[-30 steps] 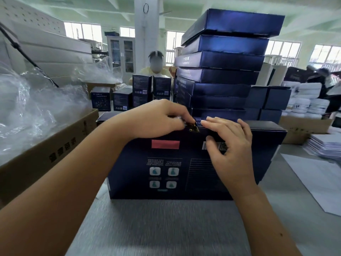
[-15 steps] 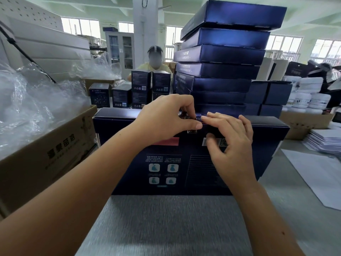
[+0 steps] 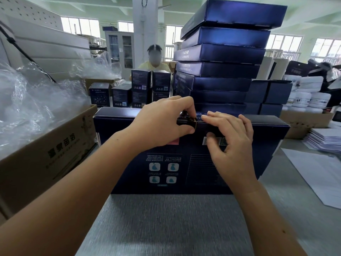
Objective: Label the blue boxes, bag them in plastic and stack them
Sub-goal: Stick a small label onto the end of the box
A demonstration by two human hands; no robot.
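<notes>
A large dark blue box (image 3: 166,172) stands upright on the grey table (image 3: 166,228), its printed face toward me. My left hand (image 3: 162,121) pinches a small dark and gold label (image 3: 191,122) at the box's top front edge. My right hand (image 3: 232,143) is beside it, its fingers lying along the top edge and its thumb pressing the front face near the barcode. Right behind this box rises a tall stack of blue boxes (image 3: 221,71).
A cardboard carton (image 3: 46,159) heaped with clear plastic bags (image 3: 27,108) stands at the left. Small dark boxes (image 3: 140,87) and a seated person (image 3: 153,60) are behind. Paper sheets (image 3: 321,178), a leaflet pile (image 3: 326,139) and white jars (image 3: 310,97) lie to the right.
My left hand has carried the label from just below the top edge up onto the edge. My right hand has stayed beside it on the box.
</notes>
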